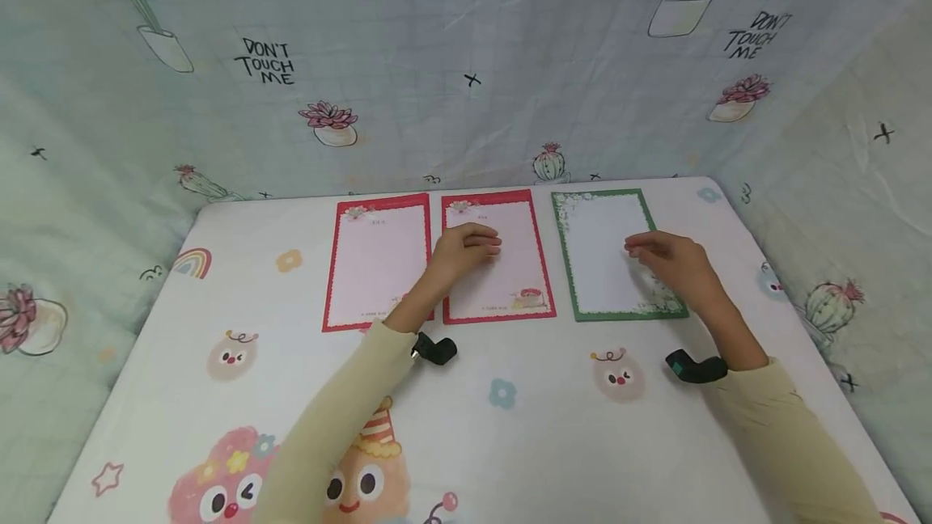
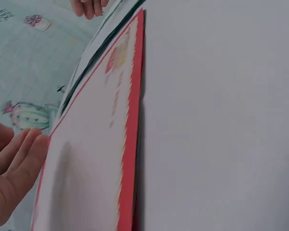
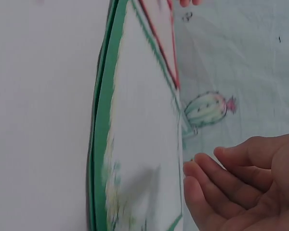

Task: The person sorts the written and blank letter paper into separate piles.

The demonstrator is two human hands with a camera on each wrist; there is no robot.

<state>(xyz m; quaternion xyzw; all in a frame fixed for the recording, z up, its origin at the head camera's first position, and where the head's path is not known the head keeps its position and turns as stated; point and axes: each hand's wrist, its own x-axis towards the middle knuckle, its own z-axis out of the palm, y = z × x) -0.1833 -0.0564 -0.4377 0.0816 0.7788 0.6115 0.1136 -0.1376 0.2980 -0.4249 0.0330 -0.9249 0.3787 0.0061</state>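
Three bordered sheets lie in a row on the table: a red-edged sheet (image 1: 379, 265) at left, another red-edged sheet (image 1: 502, 281) in the middle, and a green-edged sheet (image 1: 599, 257) at right. My left hand (image 1: 464, 253) hovers over the middle sheet, fingers loosely bent with nothing between them. In the left wrist view, that hand (image 2: 17, 166) casts a shadow on the sheet (image 2: 91, 159). My right hand (image 1: 673, 264) is over the right edge of the green-edged sheet. The right wrist view shows this hand (image 3: 245, 183) with relaxed fingers and nothing in them, above the sheet (image 3: 139, 110).
A white tablecloth (image 1: 539, 443) with cartoon prints covers the table. A pale green patterned curtain (image 1: 466, 39) hangs behind and at both sides. Black wrist devices sit at the left cuff (image 1: 437, 348) and the right cuff (image 1: 696, 367).
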